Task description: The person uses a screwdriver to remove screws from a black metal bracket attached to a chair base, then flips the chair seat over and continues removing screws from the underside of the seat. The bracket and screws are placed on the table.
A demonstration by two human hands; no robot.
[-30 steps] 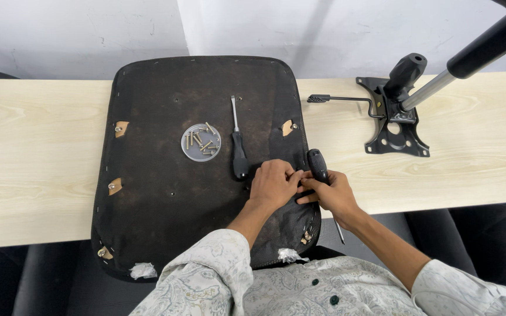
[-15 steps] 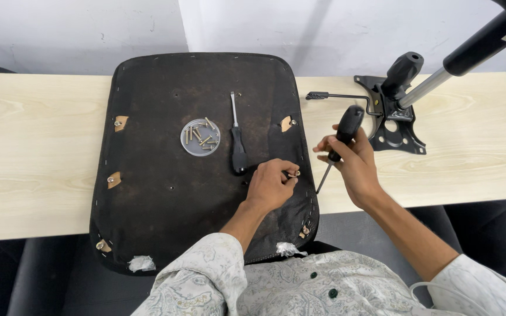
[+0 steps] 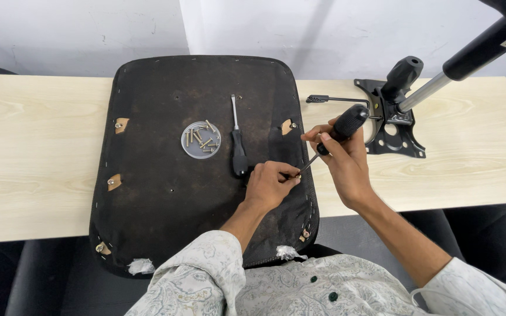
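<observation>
A dark chair seat base (image 3: 165,193) lies upside down on a pale wooden table (image 3: 36,140). My right hand (image 3: 346,164) grips a black-handled screwdriver (image 3: 342,130), its tip slanting down-left to the seat's right edge. My left hand (image 3: 270,184) pinches a small screw at that tip. A second screwdriver (image 3: 238,149) lies on the seat just left of my left hand. A round clear dish (image 3: 201,140) with several screws sits near the seat's middle.
A black metal chair mechanism plate (image 3: 390,126) with a lever rests on the table at right. A chrome gas cylinder (image 3: 434,88) and black chair part reach in from the upper right. A white wall stands behind the table.
My right hand lifted the screwdriver from the seat, swung it up to the right, then tilted its tip down to the screw held by my left hand.
</observation>
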